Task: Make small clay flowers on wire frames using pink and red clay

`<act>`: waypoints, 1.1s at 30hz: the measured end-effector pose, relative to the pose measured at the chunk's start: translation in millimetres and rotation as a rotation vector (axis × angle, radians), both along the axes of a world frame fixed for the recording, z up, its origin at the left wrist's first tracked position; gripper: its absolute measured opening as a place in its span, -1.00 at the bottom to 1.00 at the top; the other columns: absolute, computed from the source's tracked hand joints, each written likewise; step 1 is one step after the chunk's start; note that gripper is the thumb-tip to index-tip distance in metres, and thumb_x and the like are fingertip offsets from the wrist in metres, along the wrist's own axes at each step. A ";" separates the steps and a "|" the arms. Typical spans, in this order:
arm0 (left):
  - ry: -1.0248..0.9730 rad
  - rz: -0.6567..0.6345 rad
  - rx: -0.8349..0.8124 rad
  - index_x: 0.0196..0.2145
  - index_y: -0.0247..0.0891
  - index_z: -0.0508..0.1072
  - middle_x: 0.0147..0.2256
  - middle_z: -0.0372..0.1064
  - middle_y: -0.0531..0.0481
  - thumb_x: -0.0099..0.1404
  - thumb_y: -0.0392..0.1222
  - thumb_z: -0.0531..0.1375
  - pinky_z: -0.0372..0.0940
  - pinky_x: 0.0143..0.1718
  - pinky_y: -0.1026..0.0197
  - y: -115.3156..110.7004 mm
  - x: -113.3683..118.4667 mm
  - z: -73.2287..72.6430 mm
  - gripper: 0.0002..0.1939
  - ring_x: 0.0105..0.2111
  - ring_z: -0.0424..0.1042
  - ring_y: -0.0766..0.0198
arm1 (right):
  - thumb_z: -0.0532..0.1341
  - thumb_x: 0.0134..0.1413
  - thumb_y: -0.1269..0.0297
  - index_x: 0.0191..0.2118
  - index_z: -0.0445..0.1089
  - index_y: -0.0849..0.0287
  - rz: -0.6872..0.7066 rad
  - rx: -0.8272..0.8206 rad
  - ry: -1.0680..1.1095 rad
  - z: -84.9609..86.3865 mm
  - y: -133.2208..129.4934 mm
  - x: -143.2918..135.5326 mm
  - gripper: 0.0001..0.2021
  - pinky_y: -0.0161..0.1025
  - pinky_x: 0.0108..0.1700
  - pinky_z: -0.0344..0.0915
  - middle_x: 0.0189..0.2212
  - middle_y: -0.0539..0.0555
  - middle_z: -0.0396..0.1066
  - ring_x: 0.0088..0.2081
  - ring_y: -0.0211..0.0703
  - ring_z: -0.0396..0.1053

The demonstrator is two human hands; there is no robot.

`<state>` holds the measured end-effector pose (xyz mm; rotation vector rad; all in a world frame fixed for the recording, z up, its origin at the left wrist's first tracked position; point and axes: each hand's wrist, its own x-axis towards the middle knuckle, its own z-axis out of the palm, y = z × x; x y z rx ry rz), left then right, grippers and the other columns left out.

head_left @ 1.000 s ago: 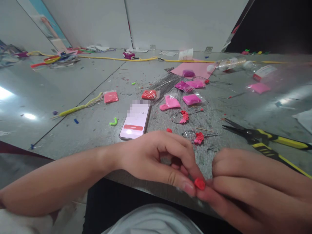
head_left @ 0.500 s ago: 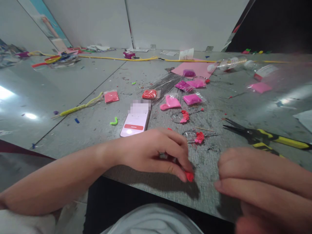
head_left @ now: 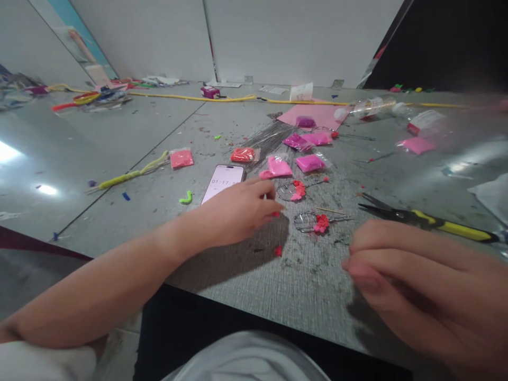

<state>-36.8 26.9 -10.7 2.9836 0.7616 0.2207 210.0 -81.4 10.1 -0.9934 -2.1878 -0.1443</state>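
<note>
My left hand (head_left: pixel 242 210) reaches palm down over the table beside the phone (head_left: pixel 223 182). Its bent fingertips close on a small piece of red clay (head_left: pixel 275 214), partly covered by them. Another red clay piece (head_left: pixel 278 251) lies nearer to me. My right hand (head_left: pixel 408 286) is at the right with thumb and fingers pressed together; whatever is in that pinch is hidden. Between the hands lie a wire loop with red and pink clay petals (head_left: pixel 322 223) and, behind it, a similar one (head_left: pixel 298 189). A thin stick (head_left: pixel 329 210) lies between these two.
Black and yellow pliers (head_left: pixel 428 221) lie just behind my right hand. Farther back are pink clay bags (head_left: pixel 311 162), a red one (head_left: pixel 243 154), a bundle of thin wires (head_left: pixel 265 138) and a plastic bottle (head_left: pixel 373 107). A yellow cable (head_left: pixel 174 97) crosses the back.
My left hand has moved back and left, away from the near edge. A red clay piece now shows where the hand was. My right hand has turned, bringing its thumb into view.
</note>
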 end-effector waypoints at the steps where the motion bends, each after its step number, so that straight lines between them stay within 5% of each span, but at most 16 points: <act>1: 0.000 0.047 0.017 0.11 -0.29 0.55 -0.04 0.39 -0.22 0.48 -0.20 0.17 0.31 -0.06 0.07 2.2 -1.2 -0.7 -0.68 -0.08 0.40 0.06 | 0.12 0.45 0.29 -0.35 0.33 0.03 -0.003 -0.015 0.004 -0.5 0.4 0.0 -0.76 -0.39 -0.39 0.39 -0.52 -0.07 0.46 -0.47 -0.35 0.42; 7: -0.010 0.096 -0.103 0.00 -0.25 0.59 -0.07 0.43 -0.16 0.46 -0.25 0.17 0.33 -0.06 0.08 11.4 5.4 -14.7 -0.76 -0.09 0.44 0.09 | 0.20 0.33 0.41 -0.37 0.34 0.07 0.053 -0.006 0.013 -9.4 7.6 0.9 -0.80 -0.35 -0.44 0.35 -0.52 -0.05 0.44 -0.49 -0.31 0.40; 11: -0.222 0.120 -0.289 -0.16 -0.33 0.56 -0.21 0.49 -0.11 0.41 -0.30 0.19 0.33 -0.17 0.13 7.9 12.8 -15.2 -0.86 -0.21 0.46 0.18 | 0.27 0.28 0.42 -0.33 0.40 0.08 -0.019 -0.006 0.021 -20.0 13.7 -0.7 -0.86 -0.28 -0.38 0.39 -0.41 0.02 0.52 -0.42 -0.23 0.48; 14: -0.434 0.182 -0.663 -0.20 -0.34 0.54 -0.34 0.53 -0.04 0.36 -0.18 0.29 0.32 -0.31 0.21 1.3 15.5 -10.3 -0.85 -0.37 0.46 0.28 | 0.28 0.29 0.35 -0.18 0.45 0.09 -0.059 -0.037 0.034 -28.7 17.6 -3.5 -0.97 -0.21 -0.25 0.48 -0.27 0.08 0.57 -0.30 -0.15 0.54; 17: -0.523 0.185 -1.092 -0.23 -0.34 0.56 -0.38 0.55 -0.05 0.28 -0.10 0.38 0.34 -0.38 0.27 -2.4 16.5 -8.9 -0.77 -0.40 0.50 0.31 | 0.28 0.29 0.39 -0.06 0.45 0.13 -0.019 -0.043 0.024 -33.8 19.2 -7.0 -0.86 -0.15 -0.13 0.50 -0.18 0.12 0.58 -0.20 -0.10 0.55; 20: -0.543 0.166 -1.318 -0.27 -0.34 0.57 -0.43 0.55 -0.02 0.22 -0.10 0.44 0.34 -0.42 0.32 -2.3 16.7 -10.4 -0.74 -0.46 0.49 0.36 | 0.26 0.28 0.46 -0.06 0.46 0.14 0.032 -0.042 0.013 -34.2 19.6 -10.4 -0.84 -0.16 -0.13 0.49 -0.20 0.11 0.58 -0.19 -0.11 0.54; 27: -0.605 0.160 -1.504 -0.33 -0.35 0.56 -0.47 0.55 0.02 0.20 -0.19 0.48 0.42 -0.36 0.35 -4.5 17.7 -8.3 -0.78 -0.48 0.50 0.42 | 0.22 0.31 0.46 -0.09 0.46 0.17 0.058 -0.059 -0.012 -32.7 20.6 -8.6 -0.87 -0.18 -0.12 0.46 -0.21 0.10 0.57 -0.21 -0.13 0.52; 33: -0.595 0.120 -1.528 -0.18 -0.29 0.61 -0.38 0.57 0.01 0.29 -0.15 0.41 0.42 -0.30 0.34 -7.6 18.1 -8.1 -0.80 -0.36 0.55 0.38 | 0.13 0.39 0.40 -0.17 0.38 0.16 0.084 -0.198 -0.065 -30.8 20.6 -9.4 -0.91 -0.19 -0.26 0.40 -0.27 0.08 0.52 -0.27 -0.13 0.48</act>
